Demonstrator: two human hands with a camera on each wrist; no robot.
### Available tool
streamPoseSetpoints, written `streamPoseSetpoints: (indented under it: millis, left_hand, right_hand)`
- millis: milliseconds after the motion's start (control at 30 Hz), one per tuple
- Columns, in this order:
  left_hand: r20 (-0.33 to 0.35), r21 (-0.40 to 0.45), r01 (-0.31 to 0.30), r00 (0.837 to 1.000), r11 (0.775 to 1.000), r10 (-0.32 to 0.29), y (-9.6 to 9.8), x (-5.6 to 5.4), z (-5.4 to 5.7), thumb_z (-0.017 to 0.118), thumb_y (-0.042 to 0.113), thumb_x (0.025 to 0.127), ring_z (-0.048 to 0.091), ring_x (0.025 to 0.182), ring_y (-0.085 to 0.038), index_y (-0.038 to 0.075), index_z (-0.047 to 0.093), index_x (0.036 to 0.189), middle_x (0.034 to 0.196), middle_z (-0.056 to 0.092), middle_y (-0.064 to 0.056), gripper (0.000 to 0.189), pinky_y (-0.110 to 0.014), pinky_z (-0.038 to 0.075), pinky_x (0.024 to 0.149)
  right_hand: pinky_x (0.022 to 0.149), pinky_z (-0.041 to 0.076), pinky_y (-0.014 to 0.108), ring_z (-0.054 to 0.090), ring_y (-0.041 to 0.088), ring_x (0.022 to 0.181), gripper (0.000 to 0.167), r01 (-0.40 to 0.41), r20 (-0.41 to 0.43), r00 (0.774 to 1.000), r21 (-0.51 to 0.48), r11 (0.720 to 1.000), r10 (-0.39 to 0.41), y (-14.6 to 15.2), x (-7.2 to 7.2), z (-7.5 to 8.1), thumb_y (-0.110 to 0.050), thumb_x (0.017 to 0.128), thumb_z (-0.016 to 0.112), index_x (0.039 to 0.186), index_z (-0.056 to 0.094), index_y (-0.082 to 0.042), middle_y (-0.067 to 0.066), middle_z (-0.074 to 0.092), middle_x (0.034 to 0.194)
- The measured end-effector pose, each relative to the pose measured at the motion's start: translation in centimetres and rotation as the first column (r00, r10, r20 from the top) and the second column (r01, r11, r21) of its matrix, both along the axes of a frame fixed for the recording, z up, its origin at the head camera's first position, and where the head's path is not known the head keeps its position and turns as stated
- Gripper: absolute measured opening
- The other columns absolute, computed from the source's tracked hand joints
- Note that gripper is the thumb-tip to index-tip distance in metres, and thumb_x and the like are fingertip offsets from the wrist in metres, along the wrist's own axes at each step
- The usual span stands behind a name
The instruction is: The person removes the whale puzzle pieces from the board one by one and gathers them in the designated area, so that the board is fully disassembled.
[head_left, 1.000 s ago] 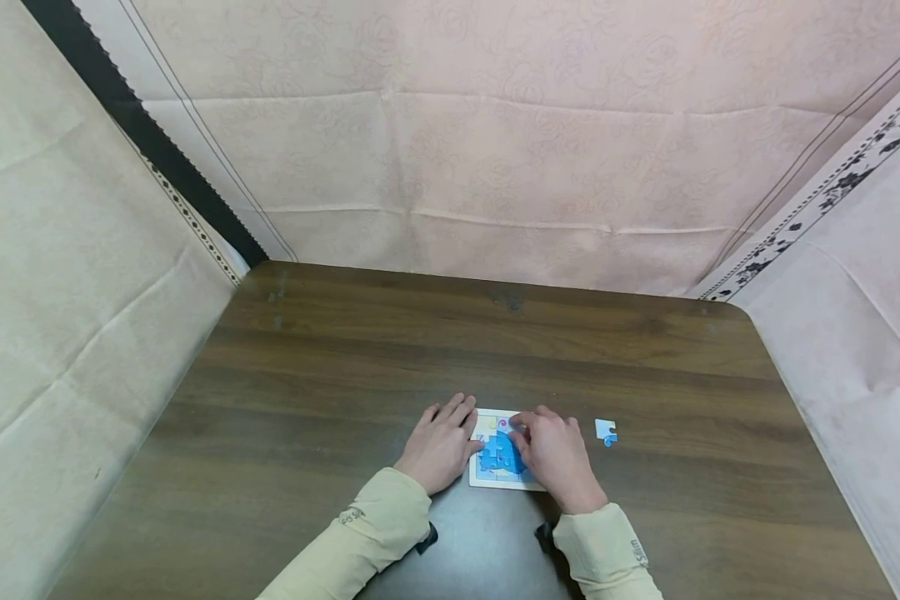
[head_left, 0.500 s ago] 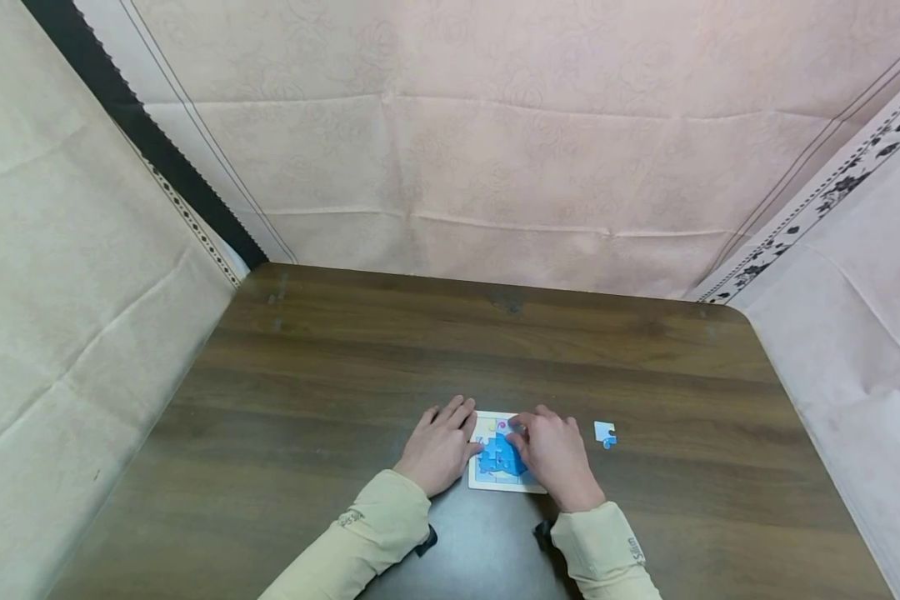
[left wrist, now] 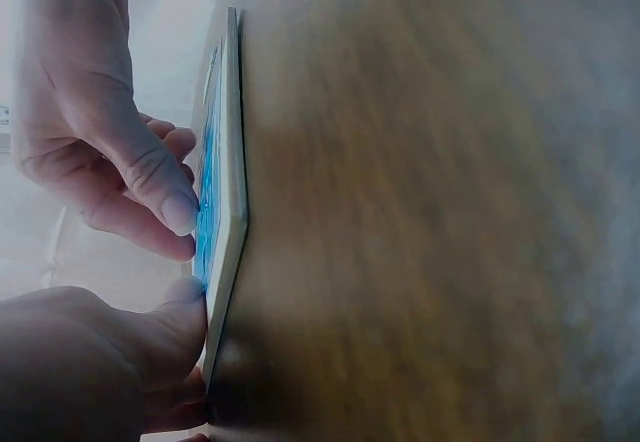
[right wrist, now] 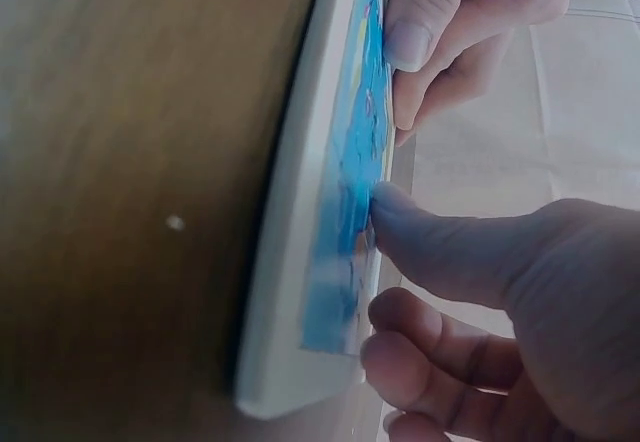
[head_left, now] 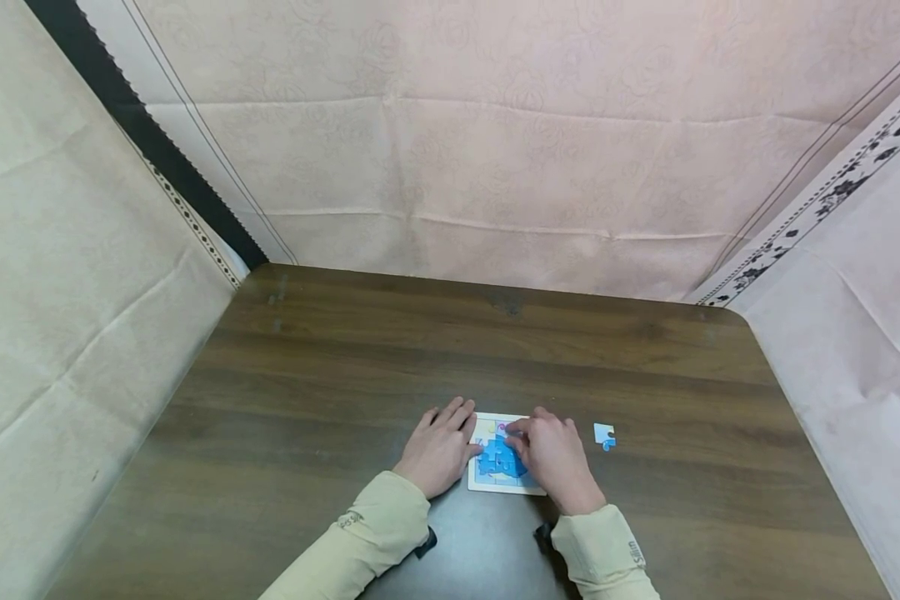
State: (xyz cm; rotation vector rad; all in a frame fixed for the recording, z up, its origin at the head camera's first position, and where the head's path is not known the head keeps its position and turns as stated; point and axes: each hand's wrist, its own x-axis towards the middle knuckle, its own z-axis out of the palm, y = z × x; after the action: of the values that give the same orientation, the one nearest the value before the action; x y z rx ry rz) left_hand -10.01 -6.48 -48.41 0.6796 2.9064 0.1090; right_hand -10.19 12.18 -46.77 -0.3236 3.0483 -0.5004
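Puzzle: framed blue picture (head_left: 499, 463), flat on the wooden table (head_left: 330, 358), between both hands.
Left hand (head_left: 437, 450): fingers fairly straight along the puzzle's left edge; thumb touching its face.
Right hand (head_left: 557, 458): over the puzzle's right side, fingers bent, thumb at the face; cannot tell whether a piece is pinched.
Loose piece (head_left: 603, 433): white and blue, on the table, right of the puzzle, apart from it.

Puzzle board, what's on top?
Mostly blue pieces lie on the puzzle board. The left hand touches its left edge; in the head view, the right hand hides much of its right side.
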Motion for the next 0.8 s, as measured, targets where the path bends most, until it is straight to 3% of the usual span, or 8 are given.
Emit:
streamPoseSetpoints:
  millis: [567, 800]
  left_hand:
    - [0.018, 0.004, -0.002, 1.000, 1.000, 0.002, 0.06, -0.09, -0.02, 0.050, 0.048, 0.099, 0.025, 0.145, -0.022, 0.013, 0.047, 0.145, 0.155, 0.035, -0.003, 0.058, -0.049, 0.026, 0.114]
    - [0.007, -0.004, 0.002, 1.000, 1.000, -0.002, 0.06, -0.11, -0.07, 0.050, 0.048, 0.099, 0.025, 0.145, -0.023, 0.013, 0.047, 0.145, 0.155, 0.035, -0.004, 0.058, -0.049, 0.026, 0.114]
  right_hand:
    - [0.073, 0.044, 0.041, 0.059, 0.020, 0.077, 0.026, 0.010, 0.006, 1.000, 0.008, 1.000, -0.010, 0.18, -0.09, 0.04, -0.029, 0.080, 0.081, 0.100, 0.077, -0.014, 0.003, 0.066, 0.086]
    - [0.071, 0.044, 0.039, 0.057, 0.018, 0.076, 0.026, -0.049, 0.005, 0.999, 0.031, 0.998, 0.049, 0.24, -0.28, 0.24, -0.029, 0.080, 0.081, 0.103, 0.078, -0.016, 0.001, 0.061, 0.083]
